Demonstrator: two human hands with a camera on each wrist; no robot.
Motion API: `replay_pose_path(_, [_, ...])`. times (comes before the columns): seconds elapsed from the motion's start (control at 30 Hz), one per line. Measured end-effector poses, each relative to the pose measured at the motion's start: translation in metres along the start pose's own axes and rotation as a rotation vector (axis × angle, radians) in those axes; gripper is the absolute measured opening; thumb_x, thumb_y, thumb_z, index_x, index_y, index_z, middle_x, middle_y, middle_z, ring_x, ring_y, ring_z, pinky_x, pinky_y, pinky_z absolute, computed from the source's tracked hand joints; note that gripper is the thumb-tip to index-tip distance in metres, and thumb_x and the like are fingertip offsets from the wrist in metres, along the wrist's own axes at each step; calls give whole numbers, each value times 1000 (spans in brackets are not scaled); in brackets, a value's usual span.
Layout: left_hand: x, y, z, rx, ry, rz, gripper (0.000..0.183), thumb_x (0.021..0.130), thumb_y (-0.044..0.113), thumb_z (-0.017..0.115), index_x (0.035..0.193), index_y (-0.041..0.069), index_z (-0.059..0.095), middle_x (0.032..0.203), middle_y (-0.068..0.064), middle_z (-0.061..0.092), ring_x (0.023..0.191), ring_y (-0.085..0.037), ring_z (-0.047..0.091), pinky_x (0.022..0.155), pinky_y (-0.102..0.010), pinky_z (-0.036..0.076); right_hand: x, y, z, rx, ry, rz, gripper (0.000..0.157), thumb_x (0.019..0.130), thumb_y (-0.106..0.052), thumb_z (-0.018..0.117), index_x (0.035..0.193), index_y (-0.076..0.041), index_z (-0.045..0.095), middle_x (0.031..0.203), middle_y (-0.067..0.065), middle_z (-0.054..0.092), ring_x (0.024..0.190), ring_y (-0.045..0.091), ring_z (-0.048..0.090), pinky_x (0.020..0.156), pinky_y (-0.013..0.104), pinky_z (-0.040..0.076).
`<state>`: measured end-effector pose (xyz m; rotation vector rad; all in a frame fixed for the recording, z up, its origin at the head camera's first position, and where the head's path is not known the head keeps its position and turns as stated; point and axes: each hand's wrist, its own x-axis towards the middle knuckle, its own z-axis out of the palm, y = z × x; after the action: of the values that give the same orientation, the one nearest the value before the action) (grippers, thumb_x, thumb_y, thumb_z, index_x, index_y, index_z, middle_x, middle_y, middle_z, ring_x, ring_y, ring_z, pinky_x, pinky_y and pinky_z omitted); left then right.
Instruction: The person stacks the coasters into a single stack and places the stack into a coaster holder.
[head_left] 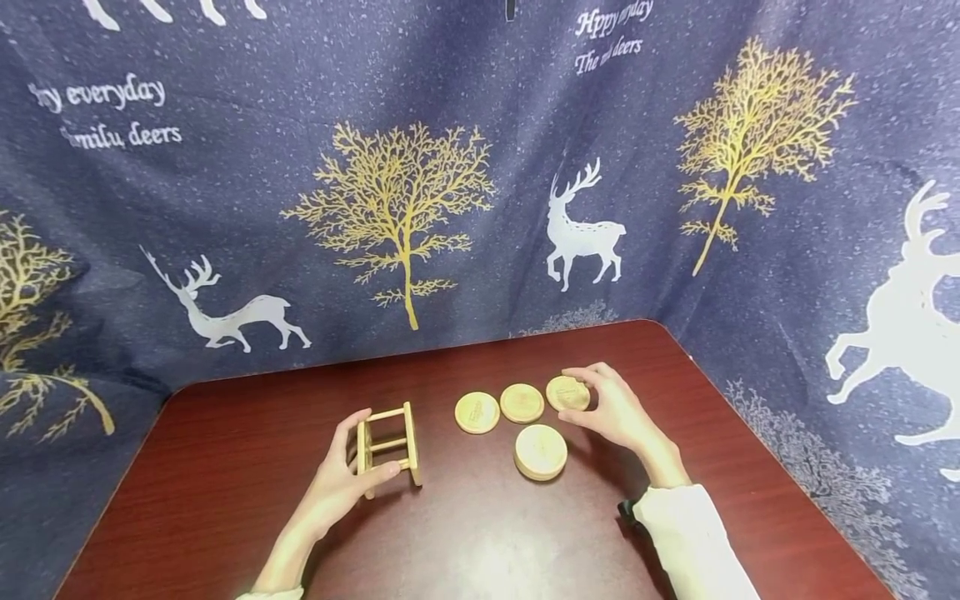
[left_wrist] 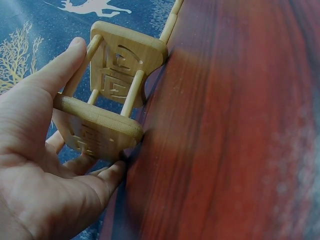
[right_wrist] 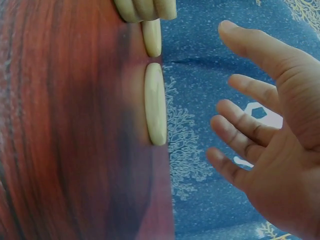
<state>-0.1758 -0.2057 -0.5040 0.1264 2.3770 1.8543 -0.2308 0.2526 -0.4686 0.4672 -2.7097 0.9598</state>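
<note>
My left hand (head_left: 330,489) grips a small wooden coaster rack (head_left: 411,442), two side panels joined by round rods. In the left wrist view, the thumb lies along one rod and the other fingers wrap the near panel (left_wrist: 100,122), which has cut-out patterns. On the right, my right hand (head_left: 619,414) spreads its thumb and fingers around a round wooden coaster (head_left: 567,393). The right wrist view shows those fingers straight and apart from that coaster (right_wrist: 155,105), with nothing between them. Two more coasters, a middle one (head_left: 522,403) and a left one (head_left: 477,412), lie flat beside it.
A short stack of round coasters (head_left: 540,451) stands just in front of the row. Everything is on a dark red-brown wooden table (head_left: 247,467). A blue cloth (head_left: 480,167) with deer and trees hangs behind the far edge and along the right side.
</note>
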Motion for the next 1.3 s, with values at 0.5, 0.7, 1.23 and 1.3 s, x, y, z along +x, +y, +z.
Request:
replay_pose_path(0.5, [-1, 1, 2, -15, -3, 0, 104, 93, 16, 91, 172, 22, 24, 178, -22, 27, 164, -47, 31, 128, -57, 35, 0, 10, 8, -7, 45, 19, 72, 82, -17, 100, 147, -5, 69, 126, 23, 65, 112, 43, 62, 93, 52, 53])
replay_pose_path(0.7, [-1, 1, 1, -15, -4, 5, 104, 93, 16, 91, 172, 21, 24, 180, -21, 24, 165, -47, 28, 129, -56, 32, 2, 14, 12, 7, 50, 18, 74, 82, -17, 100, 148, -4, 68, 126, 23, 65, 113, 43, 62, 95, 53, 53])
replay_pose_path(1.23, [0, 1, 0, -10, 0, 7, 104, 93, 17, 92, 172, 21, 24, 179, -23, 25, 164, -48, 30, 129, -55, 32, 6, 19, 17, 7, 59, 15, 75, 80, -23, 102, 146, -5, 70, 124, 21, 66, 112, 39, 63, 96, 55, 54])
replay_pose_path(1.3, [0, 1, -1, -9, 0, 10, 104, 93, 17, 92, 172, 21, 24, 179, -23, 25, 164, -48, 29, 130, -55, 31, 6, 20, 17, 8, 55, 13, 74, 80, -23, 102, 145, -5, 70, 125, 22, 66, 113, 41, 65, 97, 57, 55])
